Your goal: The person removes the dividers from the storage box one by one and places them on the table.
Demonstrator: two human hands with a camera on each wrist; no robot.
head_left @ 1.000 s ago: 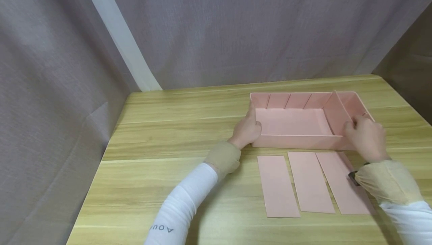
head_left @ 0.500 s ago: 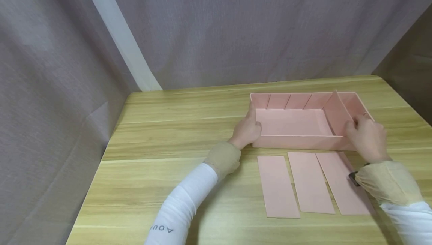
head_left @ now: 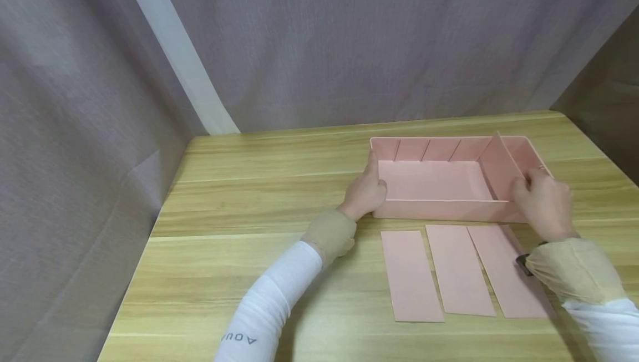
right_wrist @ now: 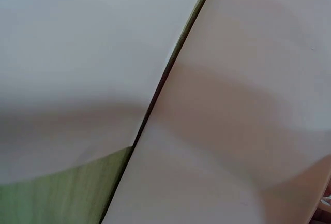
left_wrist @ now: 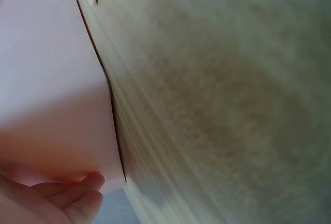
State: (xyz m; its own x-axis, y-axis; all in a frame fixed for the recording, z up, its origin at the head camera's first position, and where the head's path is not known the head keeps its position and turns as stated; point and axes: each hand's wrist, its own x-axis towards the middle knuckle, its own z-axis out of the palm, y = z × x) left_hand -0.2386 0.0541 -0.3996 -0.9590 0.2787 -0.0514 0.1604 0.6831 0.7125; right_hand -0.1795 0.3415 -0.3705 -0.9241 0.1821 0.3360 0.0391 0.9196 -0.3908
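A pink rectangular drawer organizer box (head_left: 439, 209) sits on the table, its inner back wall ribbed with slots. My left hand (head_left: 365, 191) grips its left end, index finger along the end wall and thumb at the rim; in the left wrist view, curled fingers (left_wrist: 72, 200) touch the box's wall (left_wrist: 51, 94). My right hand (head_left: 545, 202) reaches in at the right end and pinches a pink divider panel (head_left: 498, 165) near its front edge. That divider stands crosswise, its far top corner above the back rim. My right fingertips are partly hidden behind the hand.
Three flat pink panels lie in front of the box: a left panel (head_left: 412, 276), a middle panel (head_left: 460, 271) and a right panel (head_left: 508, 273) partly under the right forearm. Grey curtains (head_left: 319, 46) hang behind the wooden table (head_left: 224, 207).
The divider's far top corner has shifted slightly right and up, with the right hand moving a little the same way. The left hand and the flat panels stay put.
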